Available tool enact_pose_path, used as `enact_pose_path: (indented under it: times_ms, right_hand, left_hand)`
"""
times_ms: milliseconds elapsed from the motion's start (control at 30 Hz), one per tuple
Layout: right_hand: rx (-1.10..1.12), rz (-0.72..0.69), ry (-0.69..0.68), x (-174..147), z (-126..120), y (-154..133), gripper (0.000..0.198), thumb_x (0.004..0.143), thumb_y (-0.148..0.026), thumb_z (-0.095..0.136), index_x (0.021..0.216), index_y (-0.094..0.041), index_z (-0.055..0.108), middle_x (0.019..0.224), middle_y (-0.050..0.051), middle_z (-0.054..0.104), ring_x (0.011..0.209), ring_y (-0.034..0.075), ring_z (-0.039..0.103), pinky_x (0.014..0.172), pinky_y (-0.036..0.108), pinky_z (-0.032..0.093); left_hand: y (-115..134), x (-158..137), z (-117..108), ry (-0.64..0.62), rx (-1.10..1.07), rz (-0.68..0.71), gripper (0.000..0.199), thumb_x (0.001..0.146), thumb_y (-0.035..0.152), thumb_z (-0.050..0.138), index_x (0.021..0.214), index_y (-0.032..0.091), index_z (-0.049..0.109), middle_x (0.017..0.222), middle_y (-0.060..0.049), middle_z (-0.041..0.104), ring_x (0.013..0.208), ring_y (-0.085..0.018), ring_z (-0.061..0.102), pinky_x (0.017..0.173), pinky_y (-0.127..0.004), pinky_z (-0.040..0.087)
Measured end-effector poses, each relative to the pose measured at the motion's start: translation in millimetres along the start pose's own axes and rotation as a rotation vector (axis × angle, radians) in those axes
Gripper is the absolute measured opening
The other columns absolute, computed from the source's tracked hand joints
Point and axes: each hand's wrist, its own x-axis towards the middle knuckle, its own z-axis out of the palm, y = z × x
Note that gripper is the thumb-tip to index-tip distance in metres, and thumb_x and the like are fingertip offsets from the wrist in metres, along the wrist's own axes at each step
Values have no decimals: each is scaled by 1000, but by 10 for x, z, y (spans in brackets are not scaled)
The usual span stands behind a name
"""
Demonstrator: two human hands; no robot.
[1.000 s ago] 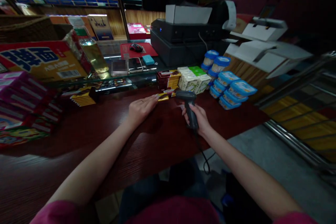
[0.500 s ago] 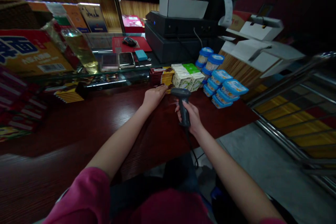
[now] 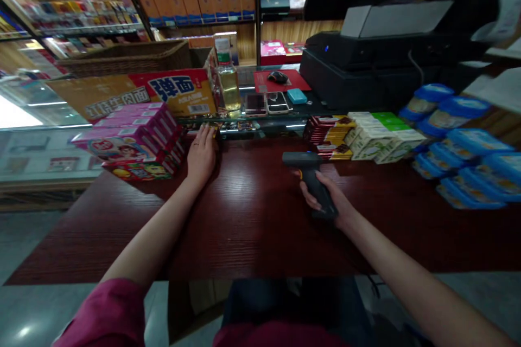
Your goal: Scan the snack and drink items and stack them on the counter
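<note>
We hold the barcode scanner [image 3: 319, 190] in the right hand [image 3: 340, 200] — fingers curled around the handle — over the dark red counter [image 3: 244, 217]. This grip is unchanged from the previous frame; the scanner's nose forms its 10 o'clock end.

The left hand [image 3: 202, 154] has changed position. Half a second ago it lay just beside the scanner, at the large stack of wrapped packs [image 3: 329, 130]; it is now well apart, at the scanner's 9 o'clock. Its fingers are extended, set close together, and reach over the small stack of yellow packs [image 3: 215, 131]. We cannot tell whether they grip one.

From the left hand, the purple boxes [image 3: 130, 133] stand near at 9 o'clock and the bottle [image 3: 229, 87] at 1 o'clock. From the scanner, the large stack sits near at 12 to 1 o'clock, the white-and-green cartons [image 3: 380, 135] at 2 o'clock and the blue-lidded tubs [image 3: 468, 168] at 3 o'clock. The view has also turned toward 9 o'clock, exposing more shelving [image 3: 256, 27].
</note>
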Motion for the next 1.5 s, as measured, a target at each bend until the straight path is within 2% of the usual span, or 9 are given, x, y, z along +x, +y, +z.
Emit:
enact_pose_path:
  times_ms: [133,300,400,467,567,667,800,1233,1500]
  right_hand:
    - [-58,33,-81,491,350,118,48,80,-52,76,106,-12,71,69,2,67,41,7,45,33,18,33]
    - [-99,-8,-72,624,434,125,48,83,-51,74,110,-12,71,72,3,69,43,8,49,34,18,37]
    - [-145,-35,-77,489,414,101,48,84,-51,74,114,-14,70,74,4,69,44,9,51,34,18,38]
    - [-167,-35,-90,398,415,91,48,83,-51,76,114,-15,69,74,3,68,44,9,52,34,18,39]
    - [-165,-14,-124,326,438,93,50,82,-52,78,114,-16,69,73,2,67,45,10,53,33,18,39]
    - [-187,3,-134,319,463,110,49,82,-51,78,114,-16,68,74,2,68,46,10,55,34,18,41]
    - [-241,44,-140,321,491,141,49,82,-51,79,113,-15,68,75,3,69,47,10,56,35,18,43]
    - [-278,49,-178,340,498,161,45,83,-51,78,110,-15,70,72,4,70,45,10,55,34,18,42]
    - [-201,-65,-24,249,280,33,50,76,-53,82,106,-16,69,72,3,70,44,11,56,33,19,43]
  left_hand:
    - [-258,-33,-19,-19,39,-181,57,98,7,29,152,3,47,159,-26,44,153,-34,38,125,-57,32]
    - [-269,-23,-196,-6,-15,-69,38,102,19,46,130,22,71,134,-11,72,131,-28,63,124,-53,34]
    - [-73,-63,-281,48,-173,-62,30,102,29,55,123,25,76,122,-7,78,118,-25,71,117,-46,43]
    - [129,-94,-257,58,-351,-172,29,100,35,60,121,25,77,117,-6,79,107,-23,75,104,-39,53]
    - [404,-119,-135,-28,-656,-395,31,93,42,69,113,23,81,107,-5,82,93,-23,77,81,-30,59]
    - [536,-135,-3,-147,-835,-523,33,86,44,75,107,20,83,99,-7,82,88,-24,77,73,-29,58]
    - [558,-162,79,-233,-902,-574,35,84,45,76,105,18,83,99,-9,82,87,-24,76,72,-30,57]
    - [522,-188,152,-233,-908,-611,38,85,44,73,108,15,82,102,-8,82,92,-27,76,74,-31,57]
    - [565,-176,-80,-278,-961,-574,53,79,60,77,111,17,81,107,-11,81,92,-28,77,80,-37,61]
